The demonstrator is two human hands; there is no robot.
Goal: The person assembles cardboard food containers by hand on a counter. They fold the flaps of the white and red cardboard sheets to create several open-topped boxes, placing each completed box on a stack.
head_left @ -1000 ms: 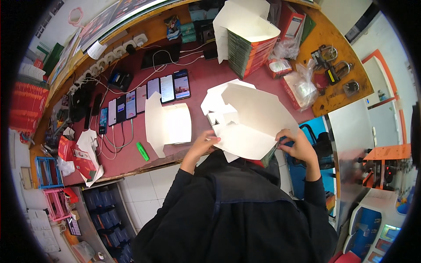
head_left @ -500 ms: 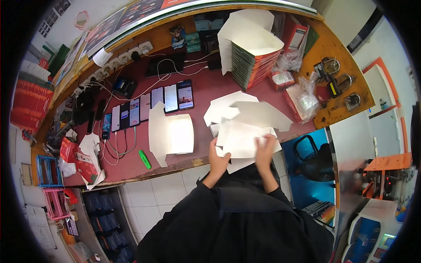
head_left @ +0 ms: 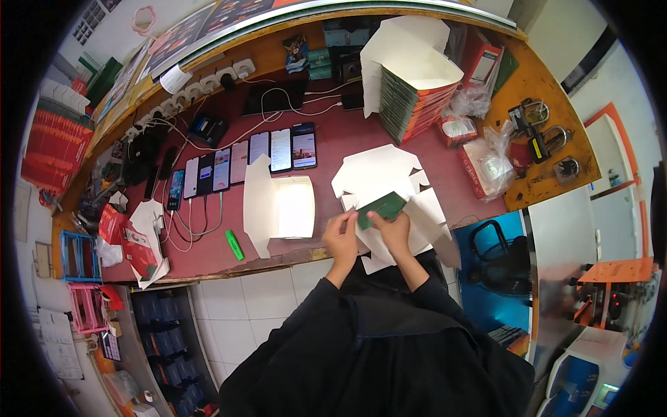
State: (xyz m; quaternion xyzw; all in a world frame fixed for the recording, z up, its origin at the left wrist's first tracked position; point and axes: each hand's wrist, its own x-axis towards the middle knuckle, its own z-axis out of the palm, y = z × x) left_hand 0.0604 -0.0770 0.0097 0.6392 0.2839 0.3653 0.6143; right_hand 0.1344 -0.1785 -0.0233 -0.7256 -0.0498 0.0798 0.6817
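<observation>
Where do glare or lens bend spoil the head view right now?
Head view: glare washes out the inside of the open white box; the wooden back panel arcs with fisheye bend; corners go black; the green piece looks fairly clear.

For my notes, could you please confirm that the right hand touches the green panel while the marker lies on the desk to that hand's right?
Not quite: the right hand does touch the green panel, but the head view shows the marker on the desk to that hand's left.
</observation>
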